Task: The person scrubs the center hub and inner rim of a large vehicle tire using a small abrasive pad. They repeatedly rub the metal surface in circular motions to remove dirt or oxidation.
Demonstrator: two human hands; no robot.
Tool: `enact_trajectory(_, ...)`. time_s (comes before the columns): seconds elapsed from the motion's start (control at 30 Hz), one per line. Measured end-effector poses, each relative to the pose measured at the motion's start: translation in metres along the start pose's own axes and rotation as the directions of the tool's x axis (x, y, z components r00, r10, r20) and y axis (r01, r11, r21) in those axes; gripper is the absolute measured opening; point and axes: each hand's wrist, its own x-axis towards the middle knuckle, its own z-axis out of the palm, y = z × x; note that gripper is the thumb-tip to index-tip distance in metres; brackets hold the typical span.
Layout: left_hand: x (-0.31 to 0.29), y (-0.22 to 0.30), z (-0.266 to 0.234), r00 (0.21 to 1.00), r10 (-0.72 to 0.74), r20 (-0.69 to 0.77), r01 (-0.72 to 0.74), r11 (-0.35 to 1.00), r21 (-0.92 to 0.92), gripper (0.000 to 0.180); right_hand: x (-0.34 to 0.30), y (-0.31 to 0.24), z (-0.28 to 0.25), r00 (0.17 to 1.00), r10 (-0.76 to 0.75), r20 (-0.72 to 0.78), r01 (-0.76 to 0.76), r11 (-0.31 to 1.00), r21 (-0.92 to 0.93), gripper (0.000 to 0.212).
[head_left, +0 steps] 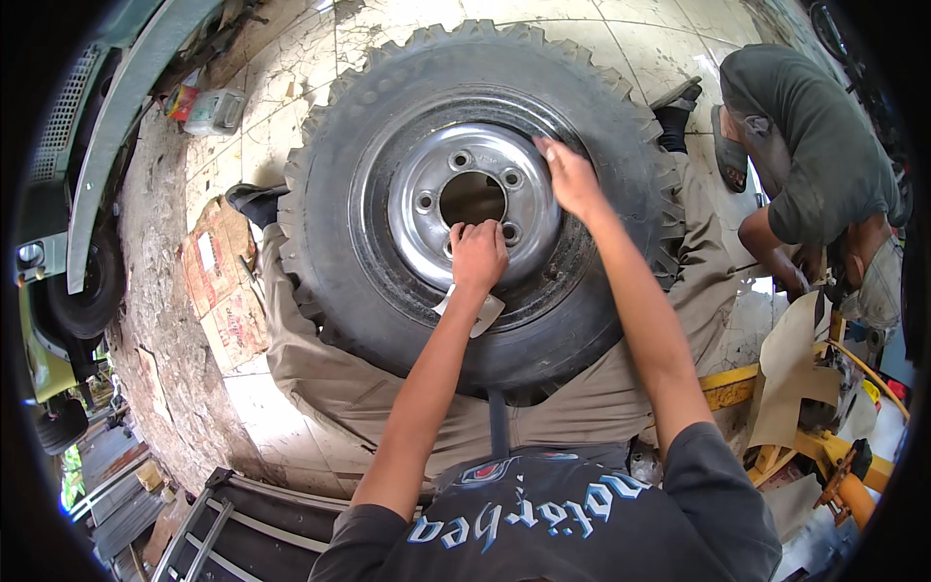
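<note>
A large black tyre [330,209] with chunky tread lies flat on the floor between my legs, mounted on a shiny metal wheel rim [407,170]. The rim has a round centre hole with bolt holes around it. My left hand [479,254] is closed over the near edge of that hole, fingers curled on the metal. Under its wrist, a pale flat piece [487,316] rests across the rim. My right hand [572,180] presses on the rim's right side with fingers together, fingertips slightly blurred. Whatever it may hold is hidden.
At the right, another person [810,145] bends over something low. Brown paper [787,364] and a yellow metal frame [729,388] lie nearby. Flattened cardboard [225,281] and a clear plastic container [215,112] are on the left. A vehicle [82,194] stands at the far left.
</note>
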Motion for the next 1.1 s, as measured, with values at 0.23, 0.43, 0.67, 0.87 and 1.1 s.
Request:
enact_trajectory(0.23,-0.01,-0.027,-0.001,0.991,0.133,-0.024,-0.135,0.982,-0.134,0.027,-0.023,0.009,-0.036,0.981,0.169,-0.091,-0.097,0.848,0.522,0.042)
enact_trajectory(0.43,-0.023,-0.06,-0.04,0.982,0.145,-0.117,-0.152,0.987,-0.057,0.03,-0.065,0.018,-0.04,0.947,0.297,-0.118,-0.08,0.577,0.813,0.051)
enact_trajectory(0.67,-0.016,-0.046,-0.035,0.979,0.186,-0.082,-0.181,0.981,0.063,0.033,-0.07,0.018,0.012,0.971,0.116,-0.211,0.003,0.87,0.493,0.04)
enact_trajectory(0.87,0.009,-0.042,-0.03,0.991,0.127,0.046,-0.127,0.992,0.004,0.04,-0.082,0.007,0.05,0.916,0.187,-0.356,-0.089,0.958,0.274,0.041)
enact_trajectory(1.1,0.007,-0.047,-0.034,0.993,0.114,0.036,-0.115,0.993,0.015,0.039,-0.076,-0.007,0.071,0.874,0.326,-0.36,-0.159,0.892,0.422,0.034)
